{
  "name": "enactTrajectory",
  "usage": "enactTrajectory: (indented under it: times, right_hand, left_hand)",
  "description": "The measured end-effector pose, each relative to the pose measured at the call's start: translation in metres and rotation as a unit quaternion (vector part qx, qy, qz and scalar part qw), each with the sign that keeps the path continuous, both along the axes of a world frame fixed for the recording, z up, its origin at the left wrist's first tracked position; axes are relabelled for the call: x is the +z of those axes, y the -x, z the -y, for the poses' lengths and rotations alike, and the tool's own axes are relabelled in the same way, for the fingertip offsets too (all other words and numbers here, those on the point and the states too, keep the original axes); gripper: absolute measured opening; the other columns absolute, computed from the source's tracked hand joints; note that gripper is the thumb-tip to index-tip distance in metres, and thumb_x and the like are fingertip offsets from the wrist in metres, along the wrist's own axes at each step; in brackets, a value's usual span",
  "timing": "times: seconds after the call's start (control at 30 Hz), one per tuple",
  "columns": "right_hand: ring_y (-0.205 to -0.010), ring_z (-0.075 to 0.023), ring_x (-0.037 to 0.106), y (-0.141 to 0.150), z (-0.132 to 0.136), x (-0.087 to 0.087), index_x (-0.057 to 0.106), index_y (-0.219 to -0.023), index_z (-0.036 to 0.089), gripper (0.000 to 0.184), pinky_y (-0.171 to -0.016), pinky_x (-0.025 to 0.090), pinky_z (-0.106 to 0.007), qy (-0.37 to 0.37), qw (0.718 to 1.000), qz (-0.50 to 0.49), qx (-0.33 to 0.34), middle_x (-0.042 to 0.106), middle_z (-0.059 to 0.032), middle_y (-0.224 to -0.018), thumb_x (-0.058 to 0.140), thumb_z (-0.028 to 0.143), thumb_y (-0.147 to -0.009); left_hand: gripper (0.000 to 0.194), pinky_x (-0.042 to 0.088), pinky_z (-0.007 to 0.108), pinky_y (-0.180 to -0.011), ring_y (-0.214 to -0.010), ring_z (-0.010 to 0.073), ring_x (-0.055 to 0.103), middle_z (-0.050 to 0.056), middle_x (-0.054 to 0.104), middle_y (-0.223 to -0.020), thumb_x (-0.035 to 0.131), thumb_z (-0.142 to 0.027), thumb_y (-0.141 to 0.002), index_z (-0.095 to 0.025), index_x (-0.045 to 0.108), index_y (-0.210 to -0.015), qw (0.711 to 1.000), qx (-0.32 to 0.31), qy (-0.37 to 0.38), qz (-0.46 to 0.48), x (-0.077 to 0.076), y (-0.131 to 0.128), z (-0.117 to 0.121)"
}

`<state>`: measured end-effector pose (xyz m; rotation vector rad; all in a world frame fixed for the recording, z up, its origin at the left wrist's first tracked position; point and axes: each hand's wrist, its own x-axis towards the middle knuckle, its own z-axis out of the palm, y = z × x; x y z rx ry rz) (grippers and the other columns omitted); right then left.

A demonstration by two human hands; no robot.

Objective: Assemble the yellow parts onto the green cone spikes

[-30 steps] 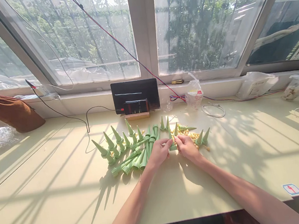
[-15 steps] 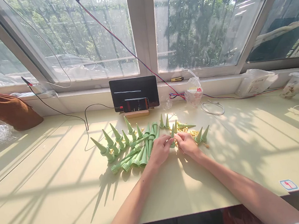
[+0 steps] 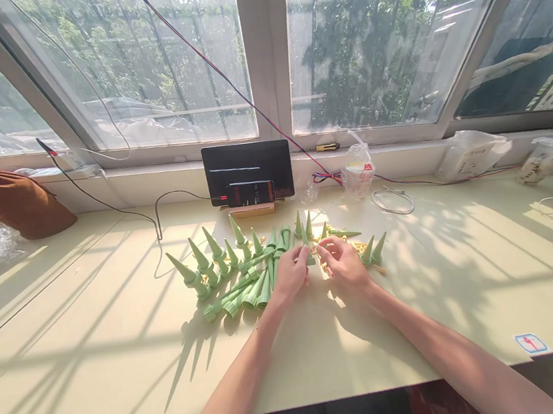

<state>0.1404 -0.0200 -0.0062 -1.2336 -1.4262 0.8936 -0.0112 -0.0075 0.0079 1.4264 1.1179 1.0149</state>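
My left hand (image 3: 292, 273) is closed around a green plastic spike (image 3: 304, 236), whose pointed tip stands up above the thumb. Just to its right, my right hand (image 3: 343, 264) has thumb and index finger close together near a small yellowish piece; the pinch is too small to make out clearly. To the left lies a pile of loose green cones (image 3: 254, 293), and behind it stand several upright green spikes (image 3: 204, 259) on collars. Small yellow parts (image 3: 361, 246) are scattered beyond my right hand, partly hidden by it. A pair of green spikes (image 3: 373, 250) stands right of that hand.
A tablet (image 3: 245, 160) with a phone (image 3: 249, 193) leans on a stand at the back. Near the window sill are a plastic-wrapped cup (image 3: 359, 173), a coiled cable (image 3: 393, 201) and a utility knife (image 3: 328, 147). A brown bag (image 3: 18, 202) lies far left.
My left hand has shifted slightly left with the green spike. The right hand's fingers have drawn a little apart from it, and the gap between the hands is wider.
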Motion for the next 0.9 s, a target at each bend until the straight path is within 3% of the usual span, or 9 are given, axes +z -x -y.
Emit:
enactTrajectory:
  times: [0.17,0.47,0.67,0.77,0.9]
  right_hand:
    - [-0.051,-0.014,0.056,-0.0025,-0.0015,-0.0035,0.066,-0.097,0.019,0.032,-0.052,0.047,-0.028,-0.049,0.995,0.086,0.009,0.068,-0.0052,-0.08,0.057,0.048,-0.089]
    - [-0.056,-0.0151,0.053,-0.0038,-0.0043,-0.009,0.065,-0.083,0.02,0.023,-0.06,0.042,-0.028,-0.114,0.98,0.15,0.058,0.06,-0.0012,-0.067,0.05,0.033,-0.094]
    - [-0.06,-0.0155,0.05,-0.0029,-0.0014,-0.0082,0.059,-0.076,0.02,0.026,-0.061,0.038,-0.028,-0.137,0.973,0.171,0.07,0.056,-0.0006,-0.066,0.046,0.032,-0.096]
    - [-0.061,-0.0157,0.049,-0.0026,0.001,-0.0056,0.06,-0.076,0.02,0.028,-0.06,0.037,-0.028,-0.139,0.973,0.168,0.074,0.055,-0.0011,-0.066,0.046,0.034,-0.096]
    - [-0.056,-0.0145,0.05,-0.0019,0.0047,-0.0009,0.061,-0.077,0.019,0.025,-0.056,0.038,-0.027,-0.081,0.984,0.136,0.08,0.056,-0.0003,-0.062,0.048,0.034,-0.094]
  left_hand:
    - [0.041,0.032,0.022,-0.042,-0.041,0.0085,0.037,-0.007,0.033,-0.049,0.055,-0.059,-0.083,-0.019,0.054,-0.073,0.998,0.012,0.054,0.042,-0.0017,0.0012,-0.0012]
    - [0.044,0.019,0.021,-0.039,-0.042,0.0052,0.022,-0.008,0.019,-0.055,0.056,-0.057,-0.081,-0.02,0.04,-0.063,0.997,0.03,0.063,0.046,-0.0028,0.001,-0.0012]
    - [0.048,0.021,0.02,-0.041,-0.044,0.0049,0.022,-0.007,0.019,-0.056,0.052,-0.059,-0.083,-0.02,0.033,-0.062,0.999,0.03,0.028,0.02,-0.0056,0.0016,-0.0012]
    - [0.048,0.021,0.021,-0.042,-0.044,0.0053,0.022,-0.007,0.021,-0.055,0.052,-0.058,-0.084,-0.019,0.037,-0.061,1.0,0.027,0.01,0.006,-0.0048,0.0024,-0.0017]
    - [0.046,0.023,0.021,-0.044,-0.045,0.0065,0.026,-0.006,0.025,-0.053,0.05,-0.057,-0.085,-0.017,0.049,-0.063,0.999,0.027,-0.007,-0.02,-0.0037,0.0033,-0.0022]
